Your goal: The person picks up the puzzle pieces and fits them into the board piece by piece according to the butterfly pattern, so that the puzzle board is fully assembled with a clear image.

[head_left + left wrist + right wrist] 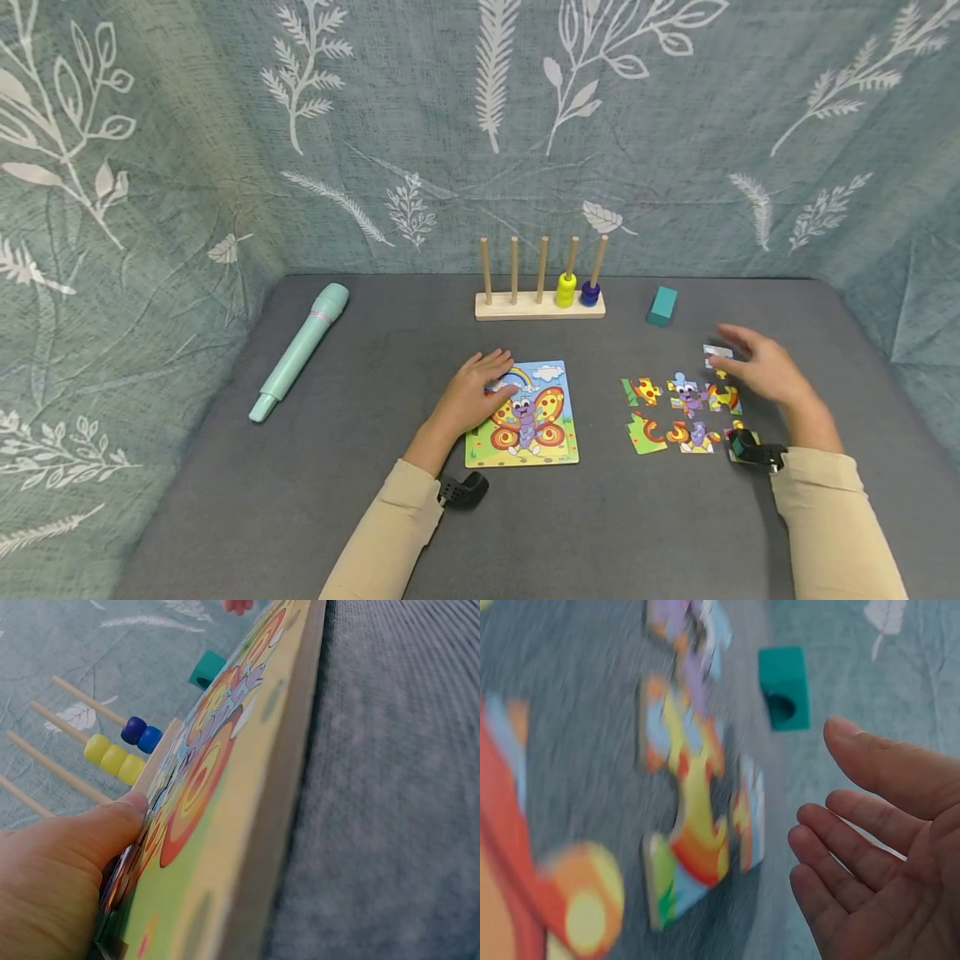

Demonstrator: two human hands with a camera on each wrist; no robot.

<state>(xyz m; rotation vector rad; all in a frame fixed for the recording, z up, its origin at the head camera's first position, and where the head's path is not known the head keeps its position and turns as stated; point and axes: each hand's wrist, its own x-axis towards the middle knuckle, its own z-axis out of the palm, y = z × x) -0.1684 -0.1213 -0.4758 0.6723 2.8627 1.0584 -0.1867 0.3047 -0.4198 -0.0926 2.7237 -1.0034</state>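
A butterfly picture puzzle board [558,460] lies flat in the middle of the table. My left hand [472,398] rests on its upper left part, fingers extended; in the left wrist view the thumb [112,825] lies along the board's surface. To the right, several loose puzzle pieces [687,396] are spread in rough rows. My right hand [768,371] hovers by the upper right puzzle piece [717,352], thumb and fingers apart. In the right wrist view, this hand [892,840] holds nothing, and a lower right piece [750,454] is partly hidden by the wrist camera.
Behind the board stands a wooden peg rack [517,311] with yellow beads [566,292] and blue beads [590,294] on two pegs. A teal block [662,307] lies right of it. A mint-green stick-like object [303,350] lies at left. Patterned cloth [420,125] hangs behind.
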